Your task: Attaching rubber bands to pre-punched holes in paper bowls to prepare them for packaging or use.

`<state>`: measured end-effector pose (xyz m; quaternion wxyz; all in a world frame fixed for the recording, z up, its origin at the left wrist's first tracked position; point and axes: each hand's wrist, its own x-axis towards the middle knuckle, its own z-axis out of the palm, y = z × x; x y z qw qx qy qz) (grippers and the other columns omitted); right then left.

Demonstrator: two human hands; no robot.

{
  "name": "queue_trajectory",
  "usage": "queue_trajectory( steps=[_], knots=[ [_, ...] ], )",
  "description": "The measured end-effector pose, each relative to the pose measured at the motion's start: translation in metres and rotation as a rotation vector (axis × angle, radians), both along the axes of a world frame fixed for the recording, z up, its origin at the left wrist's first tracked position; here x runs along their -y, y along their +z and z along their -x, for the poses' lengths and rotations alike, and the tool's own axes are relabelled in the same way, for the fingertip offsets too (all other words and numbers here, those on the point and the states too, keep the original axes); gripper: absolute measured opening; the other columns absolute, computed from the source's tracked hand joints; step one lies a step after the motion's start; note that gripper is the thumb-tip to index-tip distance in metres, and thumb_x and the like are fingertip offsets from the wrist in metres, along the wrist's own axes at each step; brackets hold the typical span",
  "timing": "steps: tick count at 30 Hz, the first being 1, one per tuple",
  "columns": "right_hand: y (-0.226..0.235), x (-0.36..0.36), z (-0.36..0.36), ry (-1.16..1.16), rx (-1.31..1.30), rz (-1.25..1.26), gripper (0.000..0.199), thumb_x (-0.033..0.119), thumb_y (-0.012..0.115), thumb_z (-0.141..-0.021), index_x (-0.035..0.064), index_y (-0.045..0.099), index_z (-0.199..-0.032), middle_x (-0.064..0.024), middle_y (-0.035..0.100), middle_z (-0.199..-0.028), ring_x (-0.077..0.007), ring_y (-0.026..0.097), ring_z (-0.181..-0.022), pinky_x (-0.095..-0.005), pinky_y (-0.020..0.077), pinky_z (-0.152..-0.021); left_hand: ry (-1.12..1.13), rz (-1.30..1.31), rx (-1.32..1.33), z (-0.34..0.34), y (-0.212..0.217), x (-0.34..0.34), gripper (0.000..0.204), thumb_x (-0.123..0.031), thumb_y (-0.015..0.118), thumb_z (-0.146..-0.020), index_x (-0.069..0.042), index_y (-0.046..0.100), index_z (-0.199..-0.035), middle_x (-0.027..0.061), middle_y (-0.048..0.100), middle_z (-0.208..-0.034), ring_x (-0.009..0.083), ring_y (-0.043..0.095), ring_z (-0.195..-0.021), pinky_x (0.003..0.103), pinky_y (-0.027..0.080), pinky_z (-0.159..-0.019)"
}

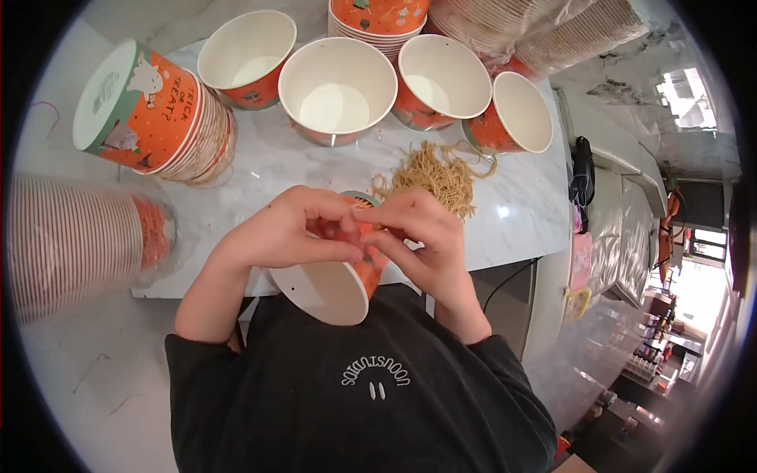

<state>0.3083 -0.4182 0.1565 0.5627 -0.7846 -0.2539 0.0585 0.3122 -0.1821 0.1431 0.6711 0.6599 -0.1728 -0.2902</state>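
An orange-and-green paper bucket (325, 293) lies tilted on its side against my body, its white mouth facing me. A small dark hole shows in its wall near the rim. Over its orange side my left hand (311, 229) and my right hand (418, 236) meet, thumbs and fingers pinched together. What lies between the fingertips is too small or hidden to make out. Just beyond my right hand a loose heap of tan twine pieces (434, 177) rests on the marble-patterned table (268, 150).
Several paper buckets, including a wide one (337, 94), stand mouth-up along the back. At the left are an upside-down bucket stack (169, 118) with twine hanging from it and a plastic-wrapped stack (87, 236). More wrapped buckets (552, 31) fill the back right.
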Motion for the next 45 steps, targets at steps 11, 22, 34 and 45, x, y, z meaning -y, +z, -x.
queue_trajectory(
  steps=[11,22,34,45],
  knots=[
    [-0.003,0.016,-0.018,-0.020,0.467,0.175,0.030,0.001,0.076,-0.080,0.0072,0.078,-0.109,-0.0091,0.069,-0.112,-0.0269,0.064,-0.093,-0.0363,0.0541,-0.078,0.372,0.100,-0.267,0.023,-0.019,0.006,0.008,-0.005,0.075,-0.095,0.001,0.072,-0.098,0.0016,0.073,-0.091,0.0044,0.064,-0.080,0.020,0.050,-0.071],
    [-0.018,-0.023,-0.045,0.179,0.244,0.100,0.016,0.007,0.077,-0.082,0.0100,0.077,-0.098,-0.0043,0.070,-0.090,-0.0280,0.062,-0.089,-0.0379,0.0534,-0.079,0.613,0.343,-0.269,0.042,-0.026,0.010,0.008,-0.005,0.069,-0.100,0.001,0.070,-0.104,0.0056,0.075,-0.095,0.0085,0.068,-0.083,0.023,0.055,-0.076],
    [-0.022,-0.044,-0.051,0.157,0.032,0.060,0.014,0.004,0.078,-0.081,0.0082,0.078,-0.094,-0.0049,0.065,-0.109,-0.0235,0.060,-0.098,-0.0362,0.0497,-0.087,0.731,0.273,-0.206,0.044,-0.053,0.013,0.009,0.002,0.073,-0.093,0.000,0.068,-0.100,0.0037,0.074,-0.089,0.0080,0.065,-0.071,0.023,0.054,-0.068],
    [-0.030,-0.050,-0.056,0.165,0.203,0.203,0.012,0.013,0.083,-0.080,0.0126,0.081,-0.092,-0.0041,0.063,-0.118,-0.0241,0.055,-0.114,-0.0431,0.0389,-0.103,0.800,0.052,0.351,0.023,-0.062,-0.001,0.040,0.000,0.085,-0.076,-0.005,0.072,-0.114,0.0078,0.072,-0.122,0.0094,0.065,-0.085,0.024,0.051,-0.064]
  ],
)
